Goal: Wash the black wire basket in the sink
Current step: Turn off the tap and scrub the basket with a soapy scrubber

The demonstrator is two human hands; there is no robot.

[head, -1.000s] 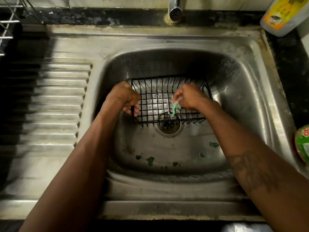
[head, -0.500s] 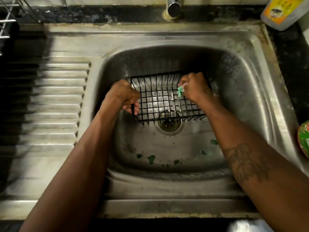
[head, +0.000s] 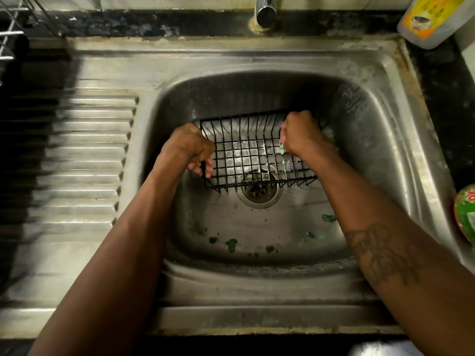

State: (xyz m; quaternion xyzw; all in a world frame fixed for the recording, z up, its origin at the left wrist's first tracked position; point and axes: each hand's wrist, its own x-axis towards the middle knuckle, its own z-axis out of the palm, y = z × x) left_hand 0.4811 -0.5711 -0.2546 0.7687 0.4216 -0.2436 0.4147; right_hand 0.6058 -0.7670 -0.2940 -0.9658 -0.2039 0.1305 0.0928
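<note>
The black wire basket (head: 246,152) sits in the steel sink (head: 380,129), partly over the drain (head: 259,192), with foam on its grid floor. My left hand (head: 191,147) grips the basket's left rim. At the basket's right far corner, my right hand (head: 300,133) is curled round a small green scrubber (head: 282,148), of which only a sliver shows, pressed against the wires.
The tap (head: 264,9) stands above the sink's back edge. A detergent bottle (head: 434,19) lies at the back right; a green container (head: 465,214) sits at the right edge. A ribbed drainboard (head: 84,160) lies left. Green scraps (head: 231,244) dot the sink bottom.
My right hand with the scrubber has moved from the basket's middle to its far right corner. My left hand keeps its hold on the left rim.
</note>
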